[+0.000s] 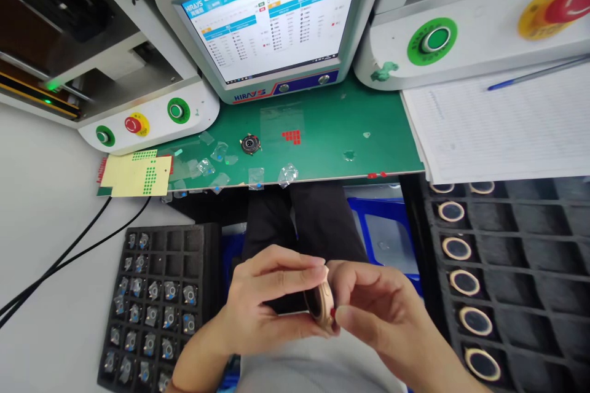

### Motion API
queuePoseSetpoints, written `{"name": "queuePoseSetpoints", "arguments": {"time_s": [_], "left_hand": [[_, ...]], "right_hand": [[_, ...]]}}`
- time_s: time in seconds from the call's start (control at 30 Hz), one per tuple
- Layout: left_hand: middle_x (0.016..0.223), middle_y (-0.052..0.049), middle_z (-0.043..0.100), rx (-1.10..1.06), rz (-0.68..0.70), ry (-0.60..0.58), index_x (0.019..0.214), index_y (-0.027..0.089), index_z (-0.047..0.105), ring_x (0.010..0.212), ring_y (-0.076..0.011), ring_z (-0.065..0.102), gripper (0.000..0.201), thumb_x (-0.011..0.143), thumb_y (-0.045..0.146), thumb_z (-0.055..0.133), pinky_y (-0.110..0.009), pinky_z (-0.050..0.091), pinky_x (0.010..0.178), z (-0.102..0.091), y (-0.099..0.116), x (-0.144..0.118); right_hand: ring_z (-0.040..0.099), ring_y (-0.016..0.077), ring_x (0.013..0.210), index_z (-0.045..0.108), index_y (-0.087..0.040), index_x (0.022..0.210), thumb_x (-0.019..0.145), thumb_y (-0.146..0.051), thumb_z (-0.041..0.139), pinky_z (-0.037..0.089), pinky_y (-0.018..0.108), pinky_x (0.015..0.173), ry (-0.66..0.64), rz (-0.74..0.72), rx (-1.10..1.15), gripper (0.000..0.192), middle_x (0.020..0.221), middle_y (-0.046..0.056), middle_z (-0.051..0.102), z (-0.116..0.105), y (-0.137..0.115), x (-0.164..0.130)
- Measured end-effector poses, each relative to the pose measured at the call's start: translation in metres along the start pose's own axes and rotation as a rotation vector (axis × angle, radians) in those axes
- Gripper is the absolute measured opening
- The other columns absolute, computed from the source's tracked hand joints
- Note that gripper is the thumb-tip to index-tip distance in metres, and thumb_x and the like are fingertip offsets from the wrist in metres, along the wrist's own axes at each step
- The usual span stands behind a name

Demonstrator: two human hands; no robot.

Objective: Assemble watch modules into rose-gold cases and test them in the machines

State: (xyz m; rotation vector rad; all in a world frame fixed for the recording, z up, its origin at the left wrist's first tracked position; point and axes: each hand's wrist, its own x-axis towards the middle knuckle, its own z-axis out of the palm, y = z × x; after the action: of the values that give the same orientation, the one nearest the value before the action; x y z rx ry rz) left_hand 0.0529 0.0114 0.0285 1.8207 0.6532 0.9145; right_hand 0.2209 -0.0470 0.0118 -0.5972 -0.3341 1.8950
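Above my lap, my left hand [265, 295] grips a round gold-rimmed watch case [326, 296] between thumb and fingers. The case stands on edge, its dark face turned left and side buttons toward the right. My right hand [382, 304] is closed against the near right side of the case. Its thumb tip presses by a small red sticker [332, 313] at the case's edge; the fingertips behind are partly hidden. On the green bench mat [322, 156], a dark round watch back [250, 143] lies near a group of red stickers [292, 136].
At left, a black foam tray [175, 264] holds several wrapped watch parts. The right foam tray [498, 282] holds a column of gold-rimmed watches. Clear film pieces [220, 151], a yellow sticker sheet [124, 177], lined papers [502, 129], a pen [530, 75] and a monitor [271, 18] sit ahead.
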Motion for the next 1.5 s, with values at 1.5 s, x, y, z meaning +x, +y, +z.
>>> {"name": "queuePoseSetpoints", "arguments": {"time_s": [1.5], "left_hand": [[0.078,-0.001,0.058,-0.179,-0.436,0.062,0.093,0.018,0.060,0.057,-0.0106,0.046,0.023,0.104,0.029,0.043,-0.022,0.040,0.057,0.029,0.001,-0.017]], "right_hand": [[0.072,0.0213,0.096,0.076,-0.025,0.102,0.087,-0.033,0.064,0.060,0.030,0.080,0.357,-0.294,-0.225,0.021,0.102,0.007,0.076,0.023,0.040,0.017]]}}
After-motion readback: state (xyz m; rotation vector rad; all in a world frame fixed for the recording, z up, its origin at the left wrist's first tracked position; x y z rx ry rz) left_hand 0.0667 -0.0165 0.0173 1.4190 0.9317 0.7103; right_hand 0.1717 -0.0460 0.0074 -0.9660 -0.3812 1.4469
